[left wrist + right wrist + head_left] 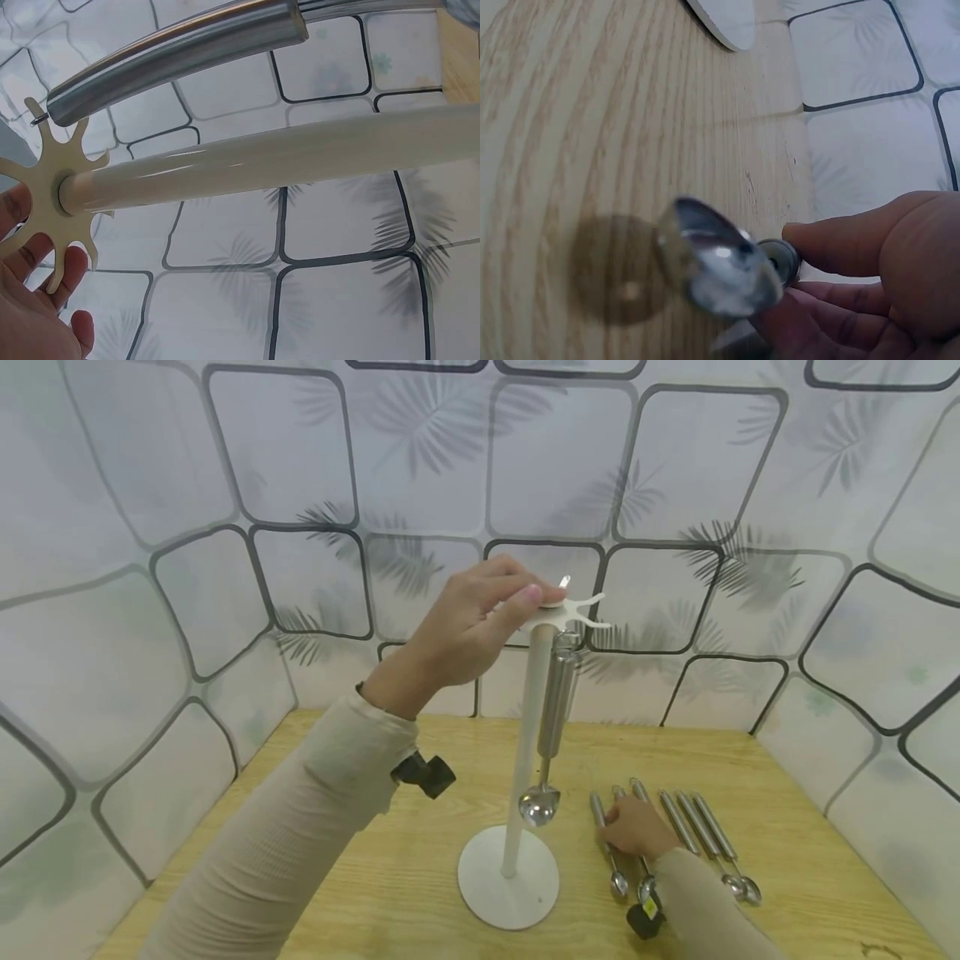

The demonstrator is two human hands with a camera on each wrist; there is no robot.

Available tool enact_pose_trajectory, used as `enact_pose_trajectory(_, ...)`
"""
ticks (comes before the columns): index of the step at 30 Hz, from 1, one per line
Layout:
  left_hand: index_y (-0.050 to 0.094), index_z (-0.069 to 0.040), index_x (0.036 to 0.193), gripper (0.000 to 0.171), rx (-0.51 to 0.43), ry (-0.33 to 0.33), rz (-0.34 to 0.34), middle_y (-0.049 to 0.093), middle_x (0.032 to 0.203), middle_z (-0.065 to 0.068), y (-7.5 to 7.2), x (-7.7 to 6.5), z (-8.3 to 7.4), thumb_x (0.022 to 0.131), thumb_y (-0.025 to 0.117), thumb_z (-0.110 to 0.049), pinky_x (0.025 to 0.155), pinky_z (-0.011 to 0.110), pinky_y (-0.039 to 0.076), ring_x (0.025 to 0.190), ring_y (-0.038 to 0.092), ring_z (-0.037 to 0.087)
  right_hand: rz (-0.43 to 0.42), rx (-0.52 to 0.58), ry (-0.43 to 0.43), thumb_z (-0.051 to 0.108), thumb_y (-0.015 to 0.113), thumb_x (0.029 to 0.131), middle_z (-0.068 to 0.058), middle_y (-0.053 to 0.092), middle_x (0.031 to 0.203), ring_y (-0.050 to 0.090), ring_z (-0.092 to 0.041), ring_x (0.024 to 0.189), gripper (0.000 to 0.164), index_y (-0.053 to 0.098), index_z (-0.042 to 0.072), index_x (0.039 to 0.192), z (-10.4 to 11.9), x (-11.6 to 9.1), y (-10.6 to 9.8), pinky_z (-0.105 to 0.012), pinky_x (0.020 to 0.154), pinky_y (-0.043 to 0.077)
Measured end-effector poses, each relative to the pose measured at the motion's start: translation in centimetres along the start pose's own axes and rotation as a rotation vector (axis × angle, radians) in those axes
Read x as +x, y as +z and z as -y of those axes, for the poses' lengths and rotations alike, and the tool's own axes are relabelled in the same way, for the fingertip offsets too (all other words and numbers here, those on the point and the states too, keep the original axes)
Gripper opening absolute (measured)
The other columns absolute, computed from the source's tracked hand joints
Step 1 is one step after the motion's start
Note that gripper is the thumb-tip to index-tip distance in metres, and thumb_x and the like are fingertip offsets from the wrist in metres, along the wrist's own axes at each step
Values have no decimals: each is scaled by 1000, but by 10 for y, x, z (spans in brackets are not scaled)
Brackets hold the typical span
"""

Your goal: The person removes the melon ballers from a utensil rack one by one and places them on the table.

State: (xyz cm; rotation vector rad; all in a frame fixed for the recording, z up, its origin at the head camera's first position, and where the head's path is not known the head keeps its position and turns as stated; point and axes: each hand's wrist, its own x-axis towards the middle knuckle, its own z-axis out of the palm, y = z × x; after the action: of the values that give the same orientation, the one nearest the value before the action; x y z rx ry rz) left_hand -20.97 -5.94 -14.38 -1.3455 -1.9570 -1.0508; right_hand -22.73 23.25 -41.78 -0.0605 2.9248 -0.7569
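A white utensil stand (527, 727) rises from a round base. My left hand (480, 618) grips its hooked top; the left wrist view shows fingers (71, 264) bent around the hook ring (45, 180). A steel scoop (553, 710) hangs from one hook, its round bowl low beside the pole; another handle seems to overlap it. On the table, my right hand (637, 827) pinches the handle of the leftmost steel spoon (618, 883). In the right wrist view its small, deep bowl (724, 262) is close to the camera, with thumb and fingers around the handle.
Beside and partly under the right hand lies another spoon (645, 889). Several more steel spoons (705, 831) lie side by side to its right. The stand's base (508, 906) rests on the wooden table (382, 877). Patterned walls (420, 460) enclose the back and sides.
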Motion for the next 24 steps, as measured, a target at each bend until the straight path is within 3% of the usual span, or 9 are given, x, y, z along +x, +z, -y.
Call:
enact_pose_trajectory(8, 71, 0, 112, 30, 18, -3, 14, 64, 104, 8, -1, 1, -2, 99, 46, -11, 81, 30, 45, 96, 56, 17, -4, -101, -16, 15, 73, 78, -14, 63, 93, 57, -23, 76, 30, 63, -5, 97, -5, 5, 4, -37, 66, 51)
enact_pose_trajectory(15, 71, 0, 111, 30, 22, 4, 17, 65, 104, 8, -1, 1, -2, 99, 46, -11, 82, 30, 44, 98, 56, 16, 4, -72, -14, 11, 67, 79, -21, 63, 105, 58, -27, 81, 36, 61, -8, 108, 0, -1, -4, -41, 67, 51)
enact_pose_trajectory(17, 71, 0, 111, 30, 21, 5, 14, 65, 103, 7, -1, 1, -2, 99, 46, -11, 81, 30, 44, 97, 56, 16, -19, 1, -22, 12, 64, 83, -20, 62, 106, 59, -27, 83, 36, 60, -7, 112, 1, -2, -7, -41, 67, 52)
enact_pose_trajectory(19, 72, 0, 111, 30, 24, 6, 11, 65, 102, 7, -1, 1, -2, 99, 47, -11, 81, 31, 44, 96, 56, 17, -31, 142, -40, 12, 60, 88, -20, 63, 104, 61, -27, 83, 33, 58, -7, 116, 5, -3, -11, -41, 67, 53)
enact_pose_trajectory(24, 72, -3, 111, 30, 66, 8, 12, 66, 103, 5, -2, 1, -3, 99, 47, -14, 84, 32, 40, 97, 53, 18, 4, 635, -107, 15, 52, 100, -19, 63, 105, 65, -26, 89, 34, 52, -9, 123, 22, -8, -30, -39, 76, 55)
